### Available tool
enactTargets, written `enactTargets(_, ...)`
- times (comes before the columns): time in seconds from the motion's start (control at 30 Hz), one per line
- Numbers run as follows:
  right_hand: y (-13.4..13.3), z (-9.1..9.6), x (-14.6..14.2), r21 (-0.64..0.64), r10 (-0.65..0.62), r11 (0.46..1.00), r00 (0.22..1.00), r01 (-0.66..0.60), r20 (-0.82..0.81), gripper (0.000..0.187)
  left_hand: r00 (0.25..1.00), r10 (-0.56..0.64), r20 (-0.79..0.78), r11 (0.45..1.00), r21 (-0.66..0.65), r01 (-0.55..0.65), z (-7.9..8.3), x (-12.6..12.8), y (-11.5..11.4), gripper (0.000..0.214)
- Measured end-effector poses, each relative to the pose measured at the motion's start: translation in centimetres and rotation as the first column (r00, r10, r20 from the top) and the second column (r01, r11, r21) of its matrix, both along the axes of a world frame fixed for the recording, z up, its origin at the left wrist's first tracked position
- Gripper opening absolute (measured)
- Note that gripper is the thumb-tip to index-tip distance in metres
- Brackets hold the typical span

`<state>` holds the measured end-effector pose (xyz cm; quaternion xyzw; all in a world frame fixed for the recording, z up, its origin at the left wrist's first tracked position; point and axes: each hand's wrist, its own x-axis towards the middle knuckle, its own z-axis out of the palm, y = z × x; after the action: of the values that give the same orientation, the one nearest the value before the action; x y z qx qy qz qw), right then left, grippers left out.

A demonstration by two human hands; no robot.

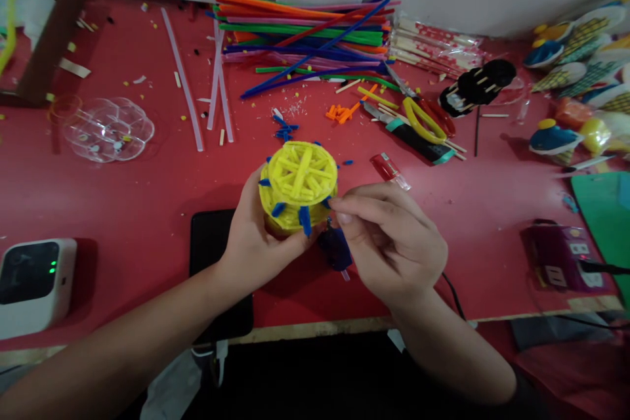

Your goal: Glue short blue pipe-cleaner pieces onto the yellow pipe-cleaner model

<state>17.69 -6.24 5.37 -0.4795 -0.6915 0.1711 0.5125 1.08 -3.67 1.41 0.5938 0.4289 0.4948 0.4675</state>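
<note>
While the left hand (256,230) curls around a yellow drum (302,172) of fuzzy stems, holding it up over the red table (132,203), the right hand (396,243) is drawn narrow at its near right side. Thumb and forefinger come close together there, at a short blue stub (327,202); the light is dim, so I cannot tell whether they grip it or only touch it. The drum has spokes across its top, and more blue stubs (304,220) stick out around its side.

Just beyond the drum lie loose blue pieces (285,130), with orange bits (339,113) to their right. Farther beyond it is a bundle of coloured stems (305,33). Beyond and to the right of the drum are yellow-and-red-handled scissors (426,123) and a black-and-teal-handled cutter (418,143); nearer on that side sits a red-and-clear tube (388,169). Left of the drum and nearer the wearer, a black tablet (211,230) lies partly behind the left hand; farther left stands a white device (63,282) showing green lights.
</note>
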Motion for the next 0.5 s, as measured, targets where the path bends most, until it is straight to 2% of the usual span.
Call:
enactTargets(0.37,0.19,0.19,0.00,-0.003,-0.008,1.000,1.000,0.008,0.012,0.022,0.998,0.005,-0.058,0.999,0.054,-0.002,-0.18,-0.17,0.19,0.069)
enactTargets(0.5,0.25,0.13,0.02,-0.002,-0.003,1.000,1.000,0.003,0.013,0.021,0.999,0.007,-0.043,0.999,0.035,-0.005,-0.15,-0.04,0.15,0.068)
